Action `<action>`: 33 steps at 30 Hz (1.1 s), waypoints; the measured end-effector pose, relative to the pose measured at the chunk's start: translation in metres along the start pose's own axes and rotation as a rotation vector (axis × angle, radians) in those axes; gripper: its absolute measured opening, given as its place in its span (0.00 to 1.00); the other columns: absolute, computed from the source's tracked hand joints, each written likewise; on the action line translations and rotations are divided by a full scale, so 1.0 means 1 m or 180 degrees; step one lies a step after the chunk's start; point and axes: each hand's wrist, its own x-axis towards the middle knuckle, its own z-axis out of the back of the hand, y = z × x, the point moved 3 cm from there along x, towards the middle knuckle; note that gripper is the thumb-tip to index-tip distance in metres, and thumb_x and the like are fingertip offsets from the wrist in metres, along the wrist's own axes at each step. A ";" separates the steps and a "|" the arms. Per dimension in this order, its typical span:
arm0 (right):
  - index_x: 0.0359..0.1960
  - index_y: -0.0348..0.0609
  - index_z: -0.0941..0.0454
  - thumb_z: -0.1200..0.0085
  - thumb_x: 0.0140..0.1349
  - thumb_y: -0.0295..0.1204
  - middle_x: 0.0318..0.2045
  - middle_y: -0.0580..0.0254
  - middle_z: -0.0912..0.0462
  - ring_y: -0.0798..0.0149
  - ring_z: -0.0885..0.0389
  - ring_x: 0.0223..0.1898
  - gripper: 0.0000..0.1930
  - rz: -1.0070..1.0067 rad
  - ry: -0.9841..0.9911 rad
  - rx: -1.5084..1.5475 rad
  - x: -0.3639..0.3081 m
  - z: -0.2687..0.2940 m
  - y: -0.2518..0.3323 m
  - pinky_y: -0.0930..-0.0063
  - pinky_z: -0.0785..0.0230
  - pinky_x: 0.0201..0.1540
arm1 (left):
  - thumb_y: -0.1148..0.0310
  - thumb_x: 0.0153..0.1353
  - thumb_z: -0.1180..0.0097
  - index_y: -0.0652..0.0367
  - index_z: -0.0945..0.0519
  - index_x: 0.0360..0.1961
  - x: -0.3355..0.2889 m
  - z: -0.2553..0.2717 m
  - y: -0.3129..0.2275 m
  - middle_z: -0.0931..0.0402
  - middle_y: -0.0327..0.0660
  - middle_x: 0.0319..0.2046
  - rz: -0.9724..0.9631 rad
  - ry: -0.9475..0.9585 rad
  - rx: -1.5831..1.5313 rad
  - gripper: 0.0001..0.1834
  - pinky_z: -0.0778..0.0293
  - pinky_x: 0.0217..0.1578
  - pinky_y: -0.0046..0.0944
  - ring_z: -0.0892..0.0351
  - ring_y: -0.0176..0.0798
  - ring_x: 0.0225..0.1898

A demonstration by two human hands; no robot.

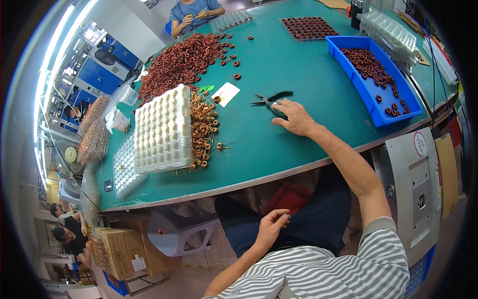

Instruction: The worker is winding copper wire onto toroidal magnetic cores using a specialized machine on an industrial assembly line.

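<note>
On the green tabletop my right hand [297,118] reaches over a pair of dark-handled pliers [269,98]. Its fingers are stretched over the nearer handle and the thumb stands apart; the palm hides part of that handle. The pliers' jaws and handles are spread. Below the table edge, my left hand [272,228] hovers over my lap with curled fingers, and nothing shows in it. Left of the pliers lie a white paper slip [225,94] and a pile of orange-copper ring coils [203,130] with wire leads.
A white cavity tray [163,130] leans beside the coils. Behind it spreads a large heap of dark red ring coils [180,59]. A blue bin [368,104] holds more at right. A filled tray [308,28] lies far back. Across the table sits a person [191,12] using both hands.
</note>
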 end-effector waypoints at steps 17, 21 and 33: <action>0.45 0.36 0.28 0.43 0.60 0.36 0.43 0.41 0.24 0.42 0.24 0.47 0.18 -0.2615 -0.0423 -0.2057 -0.059 0.184 -0.177 0.51 0.31 0.51 | 0.77 0.51 0.36 0.59 0.22 0.49 0.172 -0.045 -0.194 0.28 0.50 0.54 -0.3418 0.0187 0.3144 0.22 0.30 0.53 0.45 0.28 0.54 0.55; 0.40 0.36 0.29 0.46 0.62 0.33 0.37 0.41 0.22 0.40 0.21 0.40 0.12 -0.2437 -0.0458 -0.2201 -0.055 0.179 -0.180 0.50 0.28 0.45 | 0.63 0.48 0.31 0.55 0.26 0.57 0.267 -0.054 -0.228 0.41 0.54 0.65 -0.3445 0.0491 0.3994 0.33 0.42 0.62 0.55 0.42 0.61 0.65; 0.37 0.37 0.31 0.43 0.56 0.27 0.35 0.48 0.26 0.45 0.25 0.39 0.11 -0.2668 -0.0619 -0.1351 -0.032 0.196 -0.178 0.54 0.28 0.41 | 0.63 0.50 0.31 0.59 0.22 0.53 0.354 -0.075 -0.248 0.37 0.57 0.62 -0.2220 -0.0138 0.4204 0.29 0.40 0.61 0.55 0.40 0.61 0.64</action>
